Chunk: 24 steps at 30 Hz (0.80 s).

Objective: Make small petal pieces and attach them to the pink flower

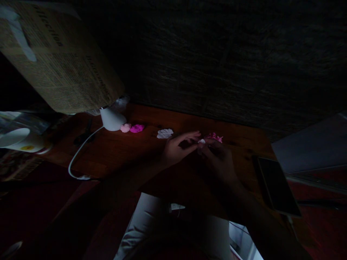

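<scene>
My right hand is closed, pinching a small whitish piece of modelling clay between thumb and fingertips. Just left of it, my left hand has its fingers stretched out and apart. Its thumb tip comes close to the piece; contact is hard to make out in the dim light. Behind my right hand lie small bright pink bits. A flattened pale lump of clay rests on the table beyond my left hand. Farther left, a light pink lump and a magenta lump touch each other.
A lamp with a newsprint-patterned shade and white base stands at left, its white cable curving forward. A paper cup is at far left. At the right edge of the wooden table lies a phone with a cable.
</scene>
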Each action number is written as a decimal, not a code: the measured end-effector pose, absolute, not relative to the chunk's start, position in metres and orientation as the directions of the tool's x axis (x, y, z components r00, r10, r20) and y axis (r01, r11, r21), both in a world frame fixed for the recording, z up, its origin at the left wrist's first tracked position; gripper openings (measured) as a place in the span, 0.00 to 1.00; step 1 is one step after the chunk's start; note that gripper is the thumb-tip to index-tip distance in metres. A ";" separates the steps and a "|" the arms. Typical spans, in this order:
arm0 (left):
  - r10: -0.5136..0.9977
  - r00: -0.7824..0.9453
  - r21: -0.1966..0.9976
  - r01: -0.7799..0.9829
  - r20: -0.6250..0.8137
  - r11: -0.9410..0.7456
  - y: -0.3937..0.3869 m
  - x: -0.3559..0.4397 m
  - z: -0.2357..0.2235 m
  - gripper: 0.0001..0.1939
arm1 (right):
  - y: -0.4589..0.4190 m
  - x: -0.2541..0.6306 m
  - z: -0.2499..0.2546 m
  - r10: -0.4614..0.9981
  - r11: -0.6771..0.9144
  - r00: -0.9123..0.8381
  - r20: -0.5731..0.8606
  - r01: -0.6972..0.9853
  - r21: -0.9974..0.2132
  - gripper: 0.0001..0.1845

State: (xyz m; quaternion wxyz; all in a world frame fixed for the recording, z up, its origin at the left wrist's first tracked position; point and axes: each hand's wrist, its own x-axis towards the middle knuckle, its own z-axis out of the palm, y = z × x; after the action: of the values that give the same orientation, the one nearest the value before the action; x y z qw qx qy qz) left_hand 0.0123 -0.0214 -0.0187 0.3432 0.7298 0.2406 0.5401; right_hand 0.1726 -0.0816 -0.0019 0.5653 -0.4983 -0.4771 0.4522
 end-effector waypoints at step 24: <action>0.830 0.381 0.912 -0.131 0.407 -0.388 -0.017 0.013 -0.020 0.13 | -0.075 0.177 0.001 0.996 0.044 0.085 0.032 -0.144 -0.989 0.13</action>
State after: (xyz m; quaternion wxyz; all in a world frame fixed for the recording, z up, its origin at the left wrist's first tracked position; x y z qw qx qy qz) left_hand 0.0132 -0.0172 -0.0204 0.4885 0.6723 0.2600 0.4918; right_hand 0.1771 -0.0752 0.0008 0.5648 -0.4727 -0.4504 0.5047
